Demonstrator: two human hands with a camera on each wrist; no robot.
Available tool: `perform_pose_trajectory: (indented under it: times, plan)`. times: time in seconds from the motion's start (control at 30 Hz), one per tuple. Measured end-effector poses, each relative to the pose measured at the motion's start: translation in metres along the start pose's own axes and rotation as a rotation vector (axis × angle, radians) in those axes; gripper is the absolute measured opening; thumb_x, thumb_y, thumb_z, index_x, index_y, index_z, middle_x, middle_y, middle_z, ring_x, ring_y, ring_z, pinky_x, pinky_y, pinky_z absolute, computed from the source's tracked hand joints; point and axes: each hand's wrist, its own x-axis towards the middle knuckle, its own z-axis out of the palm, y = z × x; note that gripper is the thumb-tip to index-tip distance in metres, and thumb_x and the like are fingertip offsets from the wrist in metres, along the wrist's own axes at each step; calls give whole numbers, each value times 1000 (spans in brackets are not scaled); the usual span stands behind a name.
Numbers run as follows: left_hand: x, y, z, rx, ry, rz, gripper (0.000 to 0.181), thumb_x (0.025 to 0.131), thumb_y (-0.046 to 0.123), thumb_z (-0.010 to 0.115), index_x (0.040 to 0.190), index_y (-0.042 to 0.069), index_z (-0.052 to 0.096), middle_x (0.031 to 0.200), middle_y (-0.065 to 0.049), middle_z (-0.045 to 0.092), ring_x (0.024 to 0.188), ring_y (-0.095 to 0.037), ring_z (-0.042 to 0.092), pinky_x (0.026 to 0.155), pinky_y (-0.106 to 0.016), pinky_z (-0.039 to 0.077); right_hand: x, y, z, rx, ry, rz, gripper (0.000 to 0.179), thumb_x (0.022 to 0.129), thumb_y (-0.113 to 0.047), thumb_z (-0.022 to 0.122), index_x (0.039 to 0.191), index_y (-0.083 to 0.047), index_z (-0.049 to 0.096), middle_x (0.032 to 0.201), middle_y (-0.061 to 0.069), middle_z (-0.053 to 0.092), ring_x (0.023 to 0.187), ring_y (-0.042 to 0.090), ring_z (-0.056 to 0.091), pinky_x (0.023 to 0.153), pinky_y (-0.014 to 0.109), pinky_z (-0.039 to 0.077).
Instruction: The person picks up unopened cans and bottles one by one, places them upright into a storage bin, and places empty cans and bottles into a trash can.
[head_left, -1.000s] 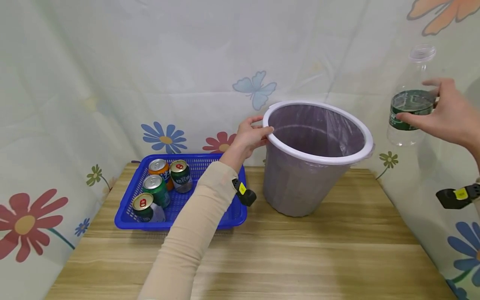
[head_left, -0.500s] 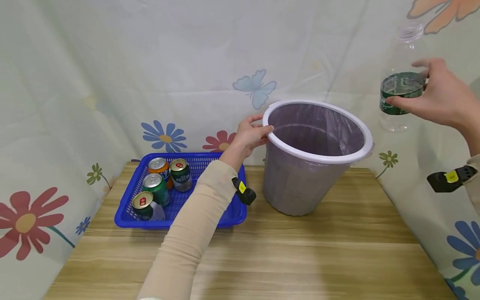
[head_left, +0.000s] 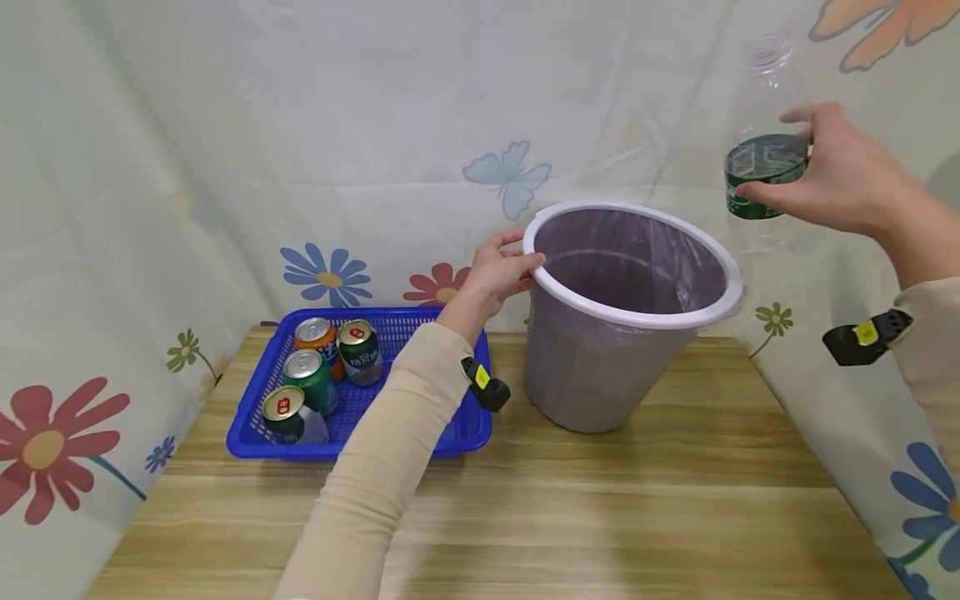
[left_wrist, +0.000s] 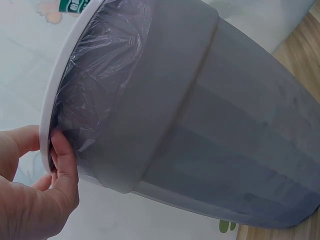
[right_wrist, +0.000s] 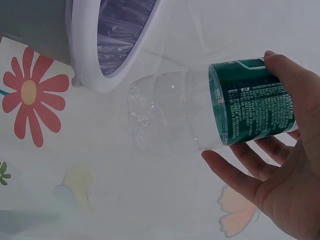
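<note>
My left hand (head_left: 501, 273) grips the white rim of a grey trash can (head_left: 592, 375), which leans to the right on the table. In the left wrist view, the fingers (left_wrist: 65, 165) curl under the rim, against the can's clear plastic liner (left_wrist: 100, 70). Above and right of the can's mouth, my right hand (head_left: 847, 179) holds a clear plastic bottle (head_left: 763, 171) upright by its green label. No cap shows on the bottle's neck. Seen from the right wrist, the bottle's base (right_wrist: 145, 115) points toward the can's rim, apart from it.
A blue plastic basket (head_left: 480, 417) stands left of the can. Several drink cans are in it, among them an orange can (head_left: 315, 333) and a green can (head_left: 311, 383). Flower-printed cloth (head_left: 375, 108) hangs behind and beside the wooden table (head_left: 562, 517).
My right hand has carried the bottle up and to the left, closer to the trash can. The left hand keeps its grip on the rim, and the can stays put.
</note>
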Motion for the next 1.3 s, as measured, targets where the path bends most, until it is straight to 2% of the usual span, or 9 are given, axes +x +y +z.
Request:
perform_pose_trajectory:
  times: [0.47,0.73,1.3]
  plan:
    - [-1,2,-3,11,6,0,49,83,10,68,127,16,47,105,-8,58,82,-19,66,71,-27,56,8,-20,4,3,-63,-78,96,80,-38,67,145,-1,6,132,41,29,99,52,42,77,63,36]
    - [2,0,-3,1,1,-2,49,83,10,68,126,15,47,106,-9,59,80,-19,66,70,-27,56,12,-29,10,-8,-66,-146,94,80,-37,68,143,1,10,125,38,36,98,49,46,79,59,39]
    - [3,0,-3,-10,-6,-1,51,83,10,68,128,16,47,107,-9,58,77,-18,64,70,-27,56,16,-48,24,1,-138,-217,90,80,-36,69,141,2,14,123,35,39,98,44,49,80,56,41]
